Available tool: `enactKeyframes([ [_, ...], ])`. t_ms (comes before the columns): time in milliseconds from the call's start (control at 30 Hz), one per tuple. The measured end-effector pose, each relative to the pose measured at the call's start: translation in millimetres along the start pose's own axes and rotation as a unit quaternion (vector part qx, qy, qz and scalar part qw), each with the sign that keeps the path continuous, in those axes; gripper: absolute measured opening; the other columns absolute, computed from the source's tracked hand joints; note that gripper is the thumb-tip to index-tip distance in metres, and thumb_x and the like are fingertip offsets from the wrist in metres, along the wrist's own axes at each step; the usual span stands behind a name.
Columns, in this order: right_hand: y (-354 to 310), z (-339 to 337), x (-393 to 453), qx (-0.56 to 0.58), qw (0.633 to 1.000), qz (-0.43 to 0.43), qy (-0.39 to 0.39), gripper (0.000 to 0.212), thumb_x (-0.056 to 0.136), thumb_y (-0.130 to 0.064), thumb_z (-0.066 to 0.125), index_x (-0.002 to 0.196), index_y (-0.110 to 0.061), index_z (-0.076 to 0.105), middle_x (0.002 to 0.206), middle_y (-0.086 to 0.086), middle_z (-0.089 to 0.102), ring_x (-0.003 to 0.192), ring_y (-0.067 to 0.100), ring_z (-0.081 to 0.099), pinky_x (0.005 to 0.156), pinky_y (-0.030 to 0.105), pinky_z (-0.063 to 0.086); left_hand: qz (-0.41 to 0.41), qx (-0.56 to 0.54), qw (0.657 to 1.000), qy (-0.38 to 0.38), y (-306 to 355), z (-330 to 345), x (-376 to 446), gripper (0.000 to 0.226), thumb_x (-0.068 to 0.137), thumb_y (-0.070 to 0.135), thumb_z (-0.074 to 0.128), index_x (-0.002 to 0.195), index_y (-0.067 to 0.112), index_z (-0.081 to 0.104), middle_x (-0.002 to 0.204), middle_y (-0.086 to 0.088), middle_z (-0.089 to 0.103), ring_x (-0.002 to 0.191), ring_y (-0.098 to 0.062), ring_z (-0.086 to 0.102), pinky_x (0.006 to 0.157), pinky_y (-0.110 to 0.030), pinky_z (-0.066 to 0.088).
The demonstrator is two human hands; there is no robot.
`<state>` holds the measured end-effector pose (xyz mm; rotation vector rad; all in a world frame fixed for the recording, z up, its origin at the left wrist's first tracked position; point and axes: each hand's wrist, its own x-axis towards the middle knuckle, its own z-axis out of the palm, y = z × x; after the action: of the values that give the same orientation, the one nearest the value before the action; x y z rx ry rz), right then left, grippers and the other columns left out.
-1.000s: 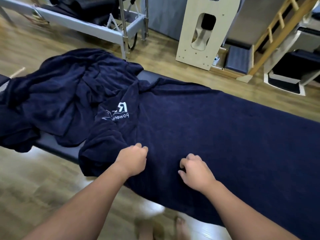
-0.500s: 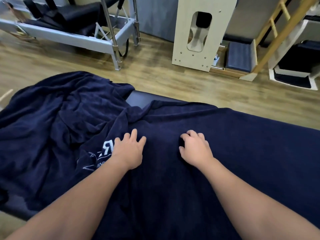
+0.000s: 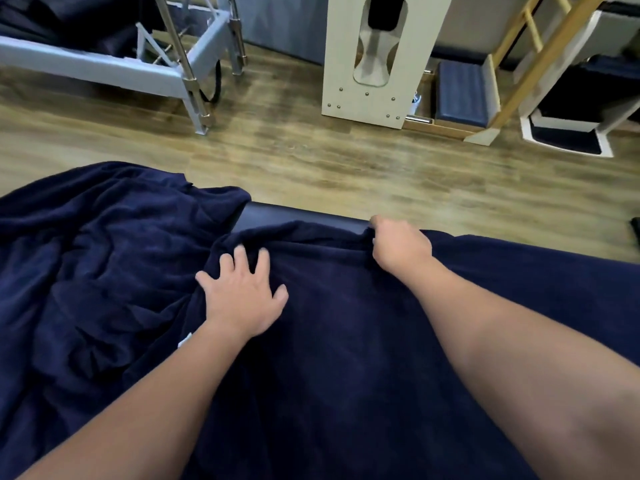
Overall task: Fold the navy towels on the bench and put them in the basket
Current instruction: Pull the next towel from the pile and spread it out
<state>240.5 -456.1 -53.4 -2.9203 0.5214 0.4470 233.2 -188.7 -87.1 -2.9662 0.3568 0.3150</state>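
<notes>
Now: left hand (image 3: 242,299) flat, fingers spread, pressing spread navy towel (image 3: 346,341) on bench (image 3: 304,218); right hand (image 3: 398,247) curled, gripping its far edge; crumpled towels (image 3: 97,254) left.

Wood-plank floor (image 3: 311,161) beyond the near edge. Top left: grey metal equipment frame (image 3: 104,69) w/ chrome uprights. Top centre: cream upright panel (image 3: 374,60) w/ 1 cut-out. Right: navy padded box (image 3: 460,95), then slanted wooden ladder rails (image 3: 519,57), white-framed unit (image 3: 568,133).
</notes>
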Motion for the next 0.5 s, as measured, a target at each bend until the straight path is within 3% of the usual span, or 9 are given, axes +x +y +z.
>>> enactKeyframes([
  [100, -20, -13, 16, -0.01, 1.0, 0.016, 0.017, 0.018, 0.09, 0.002, 0.046, 0.097, -0.014, 0.053, 0.101, 0.012, 0.064, 0.083, 0.035, 0.054, 0.068, 0.038, 0.043, 0.029, 0.001, 0.998, 0.062, -11, 10, 2, 0.072, 0.092, 0.062, 0.03, 0.149, 0.021, 0.042, 0.154, -0.018, 0.036, 0.127, -0.035, 0.039, 0.09, -0.058, 0.034],
  [233, -27, -14, 46, 0.136, 0.984, 0.074, 0.088, 0.031, 0.092, 0.001, 0.049, 0.12, -0.01, 0.053, 0.11, 0.018, 0.064, 0.097, 0.039, 0.059, 0.073, 0.037, 0.043, 0.132, -0.029, 0.979, 0.152, -31, 12, 9, 0.039, 0.082, 0.015, 0.053, 0.117, 0.001, 0.063, 0.157, -0.022, 0.038, 0.136, -0.038, 0.043, 0.086, -0.053, 0.047],
  [300, -32, -3, 45, 0.162, 0.986, 0.024, 0.039, 0.046, 0.091, -0.004, 0.052, 0.135, -0.016, 0.048, 0.118, 0.016, 0.064, 0.109, 0.039, 0.06, 0.084, 0.038, 0.048, 0.188, -0.041, 0.97, 0.152, -40, 9, 9, 0.037, 0.072, -0.001, 0.059, 0.109, 0.0, 0.065, 0.16, -0.022, 0.033, 0.145, -0.038, 0.036, 0.093, -0.05, 0.051],
  [367, -39, 15, 32, 0.129, 0.991, -0.038, 0.007, 0.051, 0.089, -0.007, 0.052, 0.139, -0.019, 0.046, 0.129, 0.01, 0.059, 0.125, 0.035, 0.053, 0.104, 0.05, 0.043, 0.192, -0.033, 0.97, 0.144, -45, 3, 0, 0.031, 0.068, -0.003, 0.061, 0.099, 0.004, 0.065, 0.159, -0.023, 0.033, 0.145, -0.04, 0.035, 0.09, -0.048, 0.049],
  [433, -48, 32, 8, 0.106, 0.992, -0.074, 0.012, 0.054, 0.093, -0.011, 0.053, 0.145, -0.02, 0.042, 0.145, 0.006, 0.047, 0.143, 0.029, 0.034, 0.117, 0.059, 0.027, 0.141, -0.011, 0.982, 0.121, -47, -4, -10, 0.023, 0.068, 0.0, 0.063, 0.09, 0.007, 0.061, 0.15, -0.025, 0.04, 0.129, -0.044, 0.044, 0.074, -0.047, 0.047],
  [500, -61, 48, -24, 0.106, 0.988, -0.113, 0.02, 0.052, 0.098, -0.02, 0.054, 0.148, -0.021, 0.039, 0.158, 0.004, 0.031, 0.153, 0.028, 0.015, 0.121, 0.059, 0.017, 0.084, -0.015, 0.992, 0.097, -49, -10, -20, 0.019, 0.07, 0.005, 0.066, 0.086, 0.009, 0.056, 0.128, -0.025, 0.047, 0.098, -0.041, 0.05, 0.058, -0.042, 0.041],
])
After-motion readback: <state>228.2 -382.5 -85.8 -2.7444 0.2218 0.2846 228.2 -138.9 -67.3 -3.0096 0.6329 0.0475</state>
